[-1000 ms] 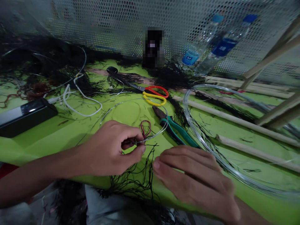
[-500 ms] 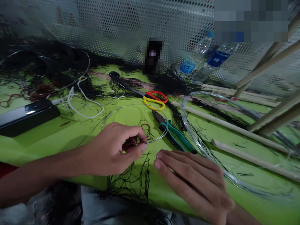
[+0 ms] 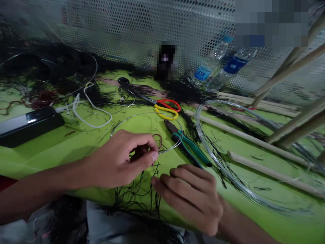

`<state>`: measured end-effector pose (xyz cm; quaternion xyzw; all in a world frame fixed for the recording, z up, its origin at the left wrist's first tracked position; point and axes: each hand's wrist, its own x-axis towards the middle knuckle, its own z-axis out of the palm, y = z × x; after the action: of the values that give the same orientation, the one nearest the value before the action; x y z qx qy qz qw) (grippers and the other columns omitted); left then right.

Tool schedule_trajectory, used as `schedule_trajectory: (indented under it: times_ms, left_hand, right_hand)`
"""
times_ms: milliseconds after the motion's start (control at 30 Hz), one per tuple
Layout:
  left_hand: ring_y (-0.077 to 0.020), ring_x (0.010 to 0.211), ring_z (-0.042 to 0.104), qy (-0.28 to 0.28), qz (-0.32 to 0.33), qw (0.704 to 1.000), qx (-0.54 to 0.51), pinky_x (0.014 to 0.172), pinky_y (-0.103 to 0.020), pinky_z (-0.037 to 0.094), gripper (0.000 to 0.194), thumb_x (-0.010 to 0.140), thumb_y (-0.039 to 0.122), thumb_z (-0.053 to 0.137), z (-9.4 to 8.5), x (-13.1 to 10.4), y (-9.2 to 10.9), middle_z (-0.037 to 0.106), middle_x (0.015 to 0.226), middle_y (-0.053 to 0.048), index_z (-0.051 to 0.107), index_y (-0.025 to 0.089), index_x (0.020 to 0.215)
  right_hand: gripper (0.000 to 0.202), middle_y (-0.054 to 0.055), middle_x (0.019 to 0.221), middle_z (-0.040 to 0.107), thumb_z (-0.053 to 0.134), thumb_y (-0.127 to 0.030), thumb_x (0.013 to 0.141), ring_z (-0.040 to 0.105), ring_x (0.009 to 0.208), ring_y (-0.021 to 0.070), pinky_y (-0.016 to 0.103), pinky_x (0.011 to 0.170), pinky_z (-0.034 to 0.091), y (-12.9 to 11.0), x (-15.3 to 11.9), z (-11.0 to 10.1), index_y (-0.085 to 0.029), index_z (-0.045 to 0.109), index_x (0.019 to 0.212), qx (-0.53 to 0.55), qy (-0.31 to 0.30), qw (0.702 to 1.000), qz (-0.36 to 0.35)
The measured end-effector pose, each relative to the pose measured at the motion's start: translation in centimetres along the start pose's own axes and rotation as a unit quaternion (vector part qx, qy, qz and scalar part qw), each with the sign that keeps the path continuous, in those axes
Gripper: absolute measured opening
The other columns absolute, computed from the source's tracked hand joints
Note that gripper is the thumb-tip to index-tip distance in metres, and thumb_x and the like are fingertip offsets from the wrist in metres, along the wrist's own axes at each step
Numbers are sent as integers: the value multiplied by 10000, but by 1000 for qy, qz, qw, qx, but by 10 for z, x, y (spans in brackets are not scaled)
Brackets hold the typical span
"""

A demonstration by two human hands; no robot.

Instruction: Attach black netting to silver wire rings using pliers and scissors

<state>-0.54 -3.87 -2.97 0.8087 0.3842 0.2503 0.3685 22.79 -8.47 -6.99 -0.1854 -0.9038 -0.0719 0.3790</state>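
Note:
My left hand [image 3: 127, 157] pinches a thin wire loop [image 3: 175, 145] between thumb and index finger, near the middle. A purple-red cord [image 3: 160, 138] curves up beside those fingertips. Black knotted netting [image 3: 137, 193] hangs below over the table's front edge. To the right, my right hand [image 3: 193, 196] is held low with its fingers curled, its fingertips near the netting; whatever they grip, if anything, is hidden. Green-handled pliers [image 3: 191, 147] lie just beyond it. Scissors [image 3: 167, 107] with red and yellow handles rest farther back.
A coil of wire [image 3: 215, 157] and wooden sticks [image 3: 254, 139] lie on the right of the green table [image 3: 96, 142]. Water bottles [image 3: 235, 64] stand against the perforated panel. A black device [image 3: 33, 123] with a white cable sits left, before dark fibres.
My right hand has moved left and toward me, and its outstretched fingers have curled. My left hand keeps its pinch on the wire almost in place.

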Motion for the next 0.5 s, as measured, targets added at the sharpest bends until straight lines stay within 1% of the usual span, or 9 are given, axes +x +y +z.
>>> schedule_trajectory:
  times_ms: [67, 133, 233, 367, 500]
  left_hand:
    - [-105, 665, 600, -3, -4, 1000, -1, 607, -208, 432, 226, 1003, 343, 575, 0, 0, 0, 694, 741, 23, 679, 190, 873]
    - [-106, 656, 591, -8, -16, 1000, -2, 597, -208, 425, 221, 993, 347, 585, 0, 0, 1, 684, 728, 24, 679, 193, 867]
    - [-110, 662, 589, -17, -35, 999, -14, 599, -209, 424, 197, 981, 347, 596, 1, 1, 2, 673, 722, 28, 681, 200, 880]
    - [-110, 656, 568, -34, -41, 998, -20, 605, -216, 422, 249, 999, 372, 560, 0, 0, 4, 651, 709, 30, 666, 199, 854]
    - [-108, 655, 589, -55, -47, 997, -26, 584, -211, 417, 200, 966, 350, 598, 0, 1, 5, 676, 713, 32, 688, 199, 872]
  right_hand:
    - [62, 12, 753, 757, 787, -89, 879, 665, 677, 158, 327, 522, 479, 9, 1, -2, -116, 794, 935, -32, -10, 999, 2]
    - [110, 24, 781, 775, 815, -79, 852, 680, 713, 174, 342, 560, 513, 12, 1, -8, -107, 807, 958, -63, -15, 998, -7]
    - [139, 13, 805, 791, 843, -70, 828, 705, 750, 172, 338, 623, 571, 10, 2, -16, -130, 823, 951, -95, -6, 995, -25]
    - [112, -4, 814, 793, 839, -93, 845, 724, 767, 162, 320, 661, 609, 8, 1, -19, -167, 831, 929, -106, -3, 994, -37]
    - [110, 1, 846, 801, 774, -106, 904, 735, 811, 167, 323, 732, 642, 9, 1, -20, -164, 833, 977, -104, -17, 994, -27]
